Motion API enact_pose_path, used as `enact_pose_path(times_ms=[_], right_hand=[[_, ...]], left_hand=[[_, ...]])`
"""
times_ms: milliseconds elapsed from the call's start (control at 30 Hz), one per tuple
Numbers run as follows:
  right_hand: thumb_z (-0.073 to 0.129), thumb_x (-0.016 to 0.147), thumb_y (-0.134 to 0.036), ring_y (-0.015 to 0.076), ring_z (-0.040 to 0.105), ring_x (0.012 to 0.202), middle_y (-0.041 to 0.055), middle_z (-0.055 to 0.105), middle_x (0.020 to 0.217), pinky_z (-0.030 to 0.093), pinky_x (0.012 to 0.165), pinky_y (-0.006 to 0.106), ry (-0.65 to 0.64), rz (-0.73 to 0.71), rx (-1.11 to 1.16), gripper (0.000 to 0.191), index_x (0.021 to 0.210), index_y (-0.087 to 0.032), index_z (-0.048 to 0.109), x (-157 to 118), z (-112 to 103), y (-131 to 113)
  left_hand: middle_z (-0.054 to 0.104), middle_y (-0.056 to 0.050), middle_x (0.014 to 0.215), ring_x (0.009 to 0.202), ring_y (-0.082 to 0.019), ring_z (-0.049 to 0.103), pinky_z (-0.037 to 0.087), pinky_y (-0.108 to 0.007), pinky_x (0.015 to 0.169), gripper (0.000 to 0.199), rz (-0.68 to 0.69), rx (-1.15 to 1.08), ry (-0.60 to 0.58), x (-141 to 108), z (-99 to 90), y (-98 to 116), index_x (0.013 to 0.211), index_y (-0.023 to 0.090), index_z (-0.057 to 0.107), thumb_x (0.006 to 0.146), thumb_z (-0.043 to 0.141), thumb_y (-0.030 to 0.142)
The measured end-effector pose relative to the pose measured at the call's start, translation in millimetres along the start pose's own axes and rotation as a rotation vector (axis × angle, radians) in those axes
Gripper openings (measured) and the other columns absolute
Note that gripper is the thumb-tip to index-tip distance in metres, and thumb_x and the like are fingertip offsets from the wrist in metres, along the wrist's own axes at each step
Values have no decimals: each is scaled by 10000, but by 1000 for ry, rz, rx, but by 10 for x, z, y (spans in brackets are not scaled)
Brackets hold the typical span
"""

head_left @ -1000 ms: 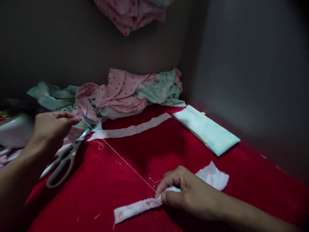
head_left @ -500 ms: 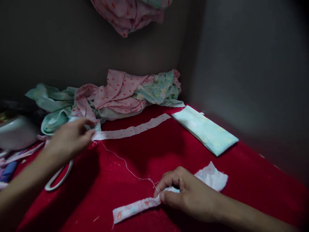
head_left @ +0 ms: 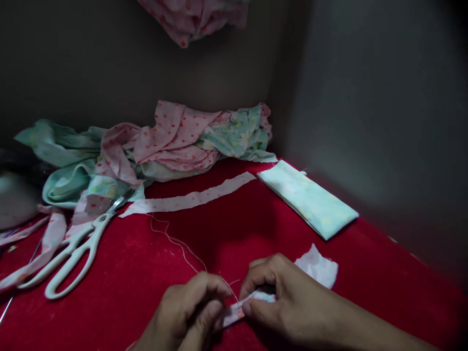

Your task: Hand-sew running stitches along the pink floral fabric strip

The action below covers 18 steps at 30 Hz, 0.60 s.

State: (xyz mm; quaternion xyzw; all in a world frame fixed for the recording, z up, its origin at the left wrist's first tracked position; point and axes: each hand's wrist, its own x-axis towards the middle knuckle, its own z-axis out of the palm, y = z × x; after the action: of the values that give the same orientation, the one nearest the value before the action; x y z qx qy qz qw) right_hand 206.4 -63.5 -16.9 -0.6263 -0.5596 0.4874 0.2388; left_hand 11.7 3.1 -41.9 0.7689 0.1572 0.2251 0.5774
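Observation:
Between my two hands, low in the view, is a narrow folded strip of white floral fabric (head_left: 233, 314). My right hand (head_left: 278, 297) pinches it between thumb and fingers. My left hand (head_left: 193, 312) is closed around the strip's left part, which it mostly hides. A loose white thread (head_left: 183, 247) runs from the strip back across the red cloth to a flat pale fabric strip (head_left: 197, 199). Any needle is too small or hidden to make out. Just behind my right hand lies a small white fabric scrap (head_left: 319, 267).
White-handled scissors (head_left: 78, 253) lie at the left, blades on fabric. Crumpled pink and green fabric (head_left: 179, 136) is heaped against the wall. A folded pale green cloth (head_left: 310, 197) rests at the right on the red cloth (head_left: 127, 273). Pink fabric (head_left: 193, 17) hangs above.
My left hand has come down and right from near the scissors to the folded strip, uncovering the scissors. My right hand keeps its pinch in nearly the same place.

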Motion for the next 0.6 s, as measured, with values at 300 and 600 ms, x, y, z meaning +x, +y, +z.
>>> enact_pose_path(times_ms=[300, 600], right_hand=[[589, 669, -147, 133, 515, 606, 20, 608, 679, 377, 528, 213, -22, -26, 14, 119, 719, -138, 697, 30, -18, -4], [565, 685, -119, 141, 526, 637, 29, 617, 700, 391, 563, 221, -27, -27, 29, 137, 725, -132, 696, 20, -26, -30]], left_hand=[[469, -14, 595, 499, -114, 440, 346, -186, 438, 239, 300, 444, 203, -58, 82, 11, 744, 147, 599, 886, 417, 86], [503, -2, 480, 386, -104, 444, 376, -180, 384, 350, 256, 665, 195, -47, 56, 10, 673, 190, 649, 902, 387, 165]])
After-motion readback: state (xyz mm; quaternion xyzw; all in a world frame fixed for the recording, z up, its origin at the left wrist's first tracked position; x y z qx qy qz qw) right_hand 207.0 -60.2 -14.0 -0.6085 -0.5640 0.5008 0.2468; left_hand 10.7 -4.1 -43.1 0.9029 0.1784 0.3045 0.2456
